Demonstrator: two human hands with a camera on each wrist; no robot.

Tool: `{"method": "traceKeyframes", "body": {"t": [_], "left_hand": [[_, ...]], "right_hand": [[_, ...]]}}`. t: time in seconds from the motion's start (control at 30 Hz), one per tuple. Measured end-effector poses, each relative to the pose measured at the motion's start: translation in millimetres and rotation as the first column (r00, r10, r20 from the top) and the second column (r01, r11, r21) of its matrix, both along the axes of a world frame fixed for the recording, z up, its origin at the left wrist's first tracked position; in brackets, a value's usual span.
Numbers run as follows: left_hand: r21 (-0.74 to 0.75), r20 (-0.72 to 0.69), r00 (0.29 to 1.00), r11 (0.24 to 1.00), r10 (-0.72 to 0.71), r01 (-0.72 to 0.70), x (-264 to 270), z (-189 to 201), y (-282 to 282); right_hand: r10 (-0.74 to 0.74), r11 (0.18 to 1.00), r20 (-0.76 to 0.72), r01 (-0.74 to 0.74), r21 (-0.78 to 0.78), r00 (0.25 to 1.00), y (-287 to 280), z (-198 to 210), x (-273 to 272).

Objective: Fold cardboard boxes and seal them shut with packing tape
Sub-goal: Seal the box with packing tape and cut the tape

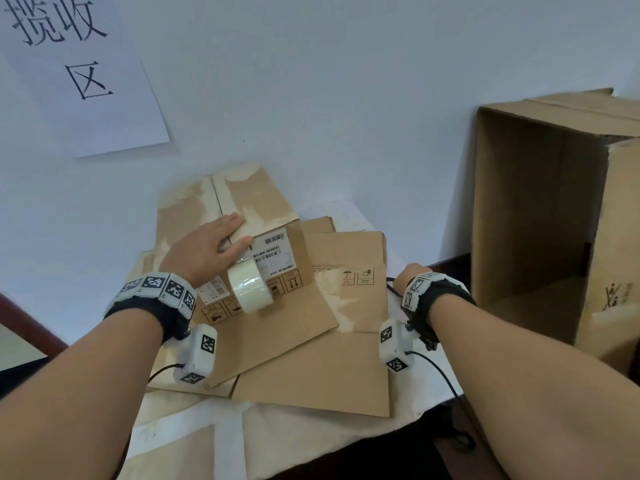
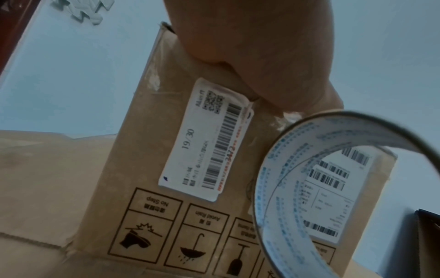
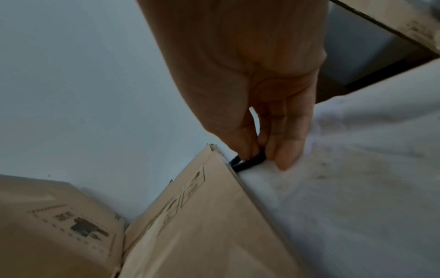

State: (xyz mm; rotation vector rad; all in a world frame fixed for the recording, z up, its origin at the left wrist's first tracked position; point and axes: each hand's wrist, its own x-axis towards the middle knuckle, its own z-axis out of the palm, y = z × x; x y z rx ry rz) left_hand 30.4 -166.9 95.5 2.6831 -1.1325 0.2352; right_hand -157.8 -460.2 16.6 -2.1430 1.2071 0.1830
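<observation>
While the left hand (image 1: 211,245) lies flat, fingers straight, on the folded box (image 1: 263,251) at frame centre, the tape roll (image 1: 250,289) hangs beside it — sealing looks begun, unfinished — and the right hand (image 3: 269,131) pinches a black object (image 3: 250,161) on the surface (image 3: 357,188), with flattened boxes (image 1: 332,368) still waiting.

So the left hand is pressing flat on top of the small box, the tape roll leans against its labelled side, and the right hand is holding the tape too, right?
Not quite. The right hand is not on the tape roll; the right wrist view shows it pinching a black loop beside the flattened cardboard. The rest stands: the left hand presses the small box.
</observation>
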Motion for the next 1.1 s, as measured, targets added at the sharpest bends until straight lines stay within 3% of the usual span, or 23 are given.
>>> {"method": "traceKeyframes", "body": {"t": [0.13,0.3,0.47,0.67,0.73,0.83,0.93,1.03,1.1], "left_hand": [[0.019,0.004,1.000,1.000,-0.013,0.013,1.2,-2.3,0.5],[0.021,0.008,1.000,1.000,-0.015,0.015,4.4,-1.8,1.4],[0.035,0.009,1.000,0.999,-0.013,0.012,3.9,-1.3,0.8],[0.074,0.062,0.998,0.997,-0.005,0.000,-5.5,-1.7,-3.3],[0.082,0.062,0.998,0.997,0.010,-0.015,-9.3,-0.1,-4.2],[0.010,-0.031,0.999,1.000,0.028,-0.028,-17.6,5.1,-4.7],[-0.070,-0.160,0.986,0.995,0.052,-0.064,-31.9,15.0,-8.2],[-0.210,-0.147,0.989,0.977,0.009,-0.040,-48.0,26.5,-15.4],[-0.264,-0.110,0.993,0.965,-0.037,0.007,-58.6,36.2,-20.8]], "right_hand": [[-0.102,0.981,0.088,0.115,-0.158,0.991,10.2,-4.0,-2.0],[-0.100,0.988,0.042,0.104,-0.112,0.994,10.2,-11.3,-4.2],[-0.066,0.995,0.080,0.072,-0.074,0.995,7.9,-3.5,-21.4],[-0.134,0.990,0.140,0.138,-0.021,0.981,1.7,6.9,-56.6],[-0.248,0.969,0.194,0.243,0.047,0.949,-1.8,5.2,-62.2],[-0.338,0.932,0.290,0.362,-0.031,0.895,-2.6,14.1,-61.7],[-0.461,0.871,0.530,0.477,0.118,0.711,8.1,37.8,-59.3],[-0.421,0.896,0.652,0.400,0.192,0.631,17.7,50.8,-43.7],[-0.355,0.933,0.729,0.267,0.240,0.585,34.3,65.6,-35.1]]}}
